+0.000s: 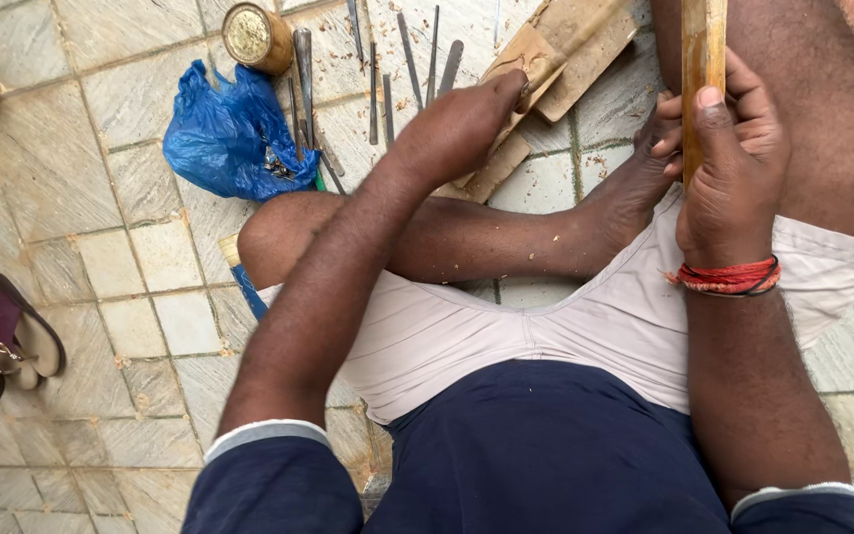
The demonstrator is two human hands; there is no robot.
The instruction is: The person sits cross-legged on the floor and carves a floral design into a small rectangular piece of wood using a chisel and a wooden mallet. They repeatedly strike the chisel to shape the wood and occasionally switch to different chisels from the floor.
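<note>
Upright in the right hand (728, 168), a long wooden stick (704, 69) runs away from the person, its long axis pointing up out of the top of the view; the fingers are wrapped tight around its lower part, thumb laid flat along the near face, and a red thread band (728, 279) circles that wrist. Just beside this hand, on its inner side, the toes of a bare foot (635, 183) press toward the stick, seemingly bracing it, though the contact itself is hidden behind the fingers. Across from it, well apart, the left hand (462, 124) is curled over a flat wooden block (526, 59) lying on the tiled floor (140, 267); the fingers are closed on something at the block's edge, possibly a small tool, but the view does not show what. The right hand is plainly the nearer one to the stick; the left would have to cross over the folded leg to reach it. Beyond the left hand, farther out, a row of slim metal chisels and files (407, 59) lies side by side, then a round tin (257, 38), with a crumpled blue plastic bag (234, 133) to that hand's outer side. Far off to the left sit a pair of sandals (7, 331).
</note>
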